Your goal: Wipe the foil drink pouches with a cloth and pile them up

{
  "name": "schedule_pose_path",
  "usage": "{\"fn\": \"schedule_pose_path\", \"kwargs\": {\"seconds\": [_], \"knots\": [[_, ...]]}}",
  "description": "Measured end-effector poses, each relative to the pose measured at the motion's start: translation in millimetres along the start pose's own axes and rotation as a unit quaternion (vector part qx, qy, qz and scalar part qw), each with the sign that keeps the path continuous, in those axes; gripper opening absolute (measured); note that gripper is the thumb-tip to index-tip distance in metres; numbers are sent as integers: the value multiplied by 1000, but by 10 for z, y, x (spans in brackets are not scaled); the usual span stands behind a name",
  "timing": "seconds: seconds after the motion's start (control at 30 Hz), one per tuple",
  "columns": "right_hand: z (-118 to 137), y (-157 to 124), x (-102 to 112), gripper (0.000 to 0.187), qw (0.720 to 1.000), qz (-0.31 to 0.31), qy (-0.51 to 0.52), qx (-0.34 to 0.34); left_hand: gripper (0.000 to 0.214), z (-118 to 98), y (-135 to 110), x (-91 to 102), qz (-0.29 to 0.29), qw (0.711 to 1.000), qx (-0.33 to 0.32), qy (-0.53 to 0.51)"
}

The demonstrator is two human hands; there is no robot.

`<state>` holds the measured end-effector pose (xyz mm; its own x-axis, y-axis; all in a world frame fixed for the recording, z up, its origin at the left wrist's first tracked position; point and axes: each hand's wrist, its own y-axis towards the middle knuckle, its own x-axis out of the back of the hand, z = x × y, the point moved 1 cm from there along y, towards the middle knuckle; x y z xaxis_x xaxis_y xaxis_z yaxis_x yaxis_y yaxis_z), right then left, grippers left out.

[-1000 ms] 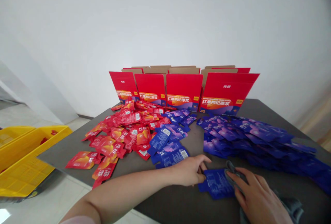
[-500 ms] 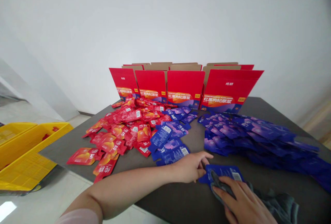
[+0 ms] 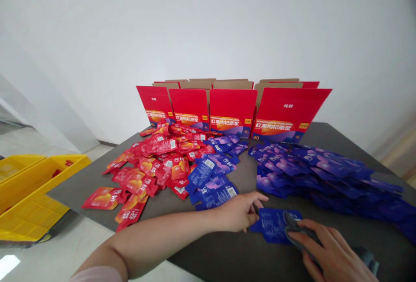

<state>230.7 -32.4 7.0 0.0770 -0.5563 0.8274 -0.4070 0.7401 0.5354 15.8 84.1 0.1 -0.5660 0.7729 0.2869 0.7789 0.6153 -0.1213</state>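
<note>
A blue pouch (image 3: 274,226) lies flat on the dark table, its printed side with a barcode facing up. My left hand (image 3: 242,210) pinches the pouch's left end between thumb and fingers. A grey cloth (image 3: 303,234) is gripped in my right hand (image 3: 328,247) and pressed on the right part of the pouch; its loose end trails under my wrist. Just beyond my left hand lie several blue pouches (image 3: 216,191), beside a heap of red pouches (image 3: 151,173). To the right spreads a large pile of blue pouches (image 3: 312,169).
Several red cartons (image 3: 232,108) with raised flaps stand in a row along the back of the table (image 3: 227,251), near the white wall. Yellow crates (image 3: 42,199) with some red pieces inside are on the floor side at left.
My right hand has slid the grey cloth to the right across the blue pouch, baring its middle. My left hand stays at the pouch's left end.
</note>
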Motion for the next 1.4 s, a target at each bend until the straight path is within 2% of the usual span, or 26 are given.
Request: {"fn": "schedule_pose_path", "kwargs": {"seconds": [0.1,0.2,0.27,0.33,0.53,0.6,0.7,0.8,0.9,0.97,1.07,1.27,1.33,1.4], "knots": [[185,138,-45,35,999,4,-8,-42,64,-18,-10,4,8,1000,-14,-12],[416,271,-113,41,996,43,1,-77,66,-32,-28,18,21,1000,-17,-10],[447,289,-154,42,992,70,-2,-106,65,-32,-36,28,23,1000,-13,-8],[339,229,-181,40,987,91,-19,-133,65,-26,-37,32,19,1000,-5,-8],[-351,-226,-203,36,974,107,-45,-193,66,-23,-15,21,11,999,20,-24],[-491,-314,-196,36,971,111,-49,-205,67,-27,-3,17,9,999,14,-35],[-464,-246,-166,37,975,100,-31,-197,68,-15,14,12,14,999,5,-52],[-181,14,-139,35,984,92,22,-152,67,14,22,9,18,998,-3,-58],[118,269,-154,35,985,122,50,-111,67,37,19,5,22,998,-12,-58],[189,343,-180,38,984,137,38,-109,67,41,15,2,22,998,-17,-58],[56,270,-210,38,982,136,-2,-129,67,33,14,-1,12,999,-12,-49],[-447,-161,-199,37,976,132,-50,-164,68,-10,15,10,5,999,5,-38],[-450,-218,-165,37,979,121,-49,-159,68,-31,9,18,-9,1000,-8,-16],[-306,-177,-118,36,985,100,-39,-135,67,-49,1,23,-18,1000,-18,3]]}}
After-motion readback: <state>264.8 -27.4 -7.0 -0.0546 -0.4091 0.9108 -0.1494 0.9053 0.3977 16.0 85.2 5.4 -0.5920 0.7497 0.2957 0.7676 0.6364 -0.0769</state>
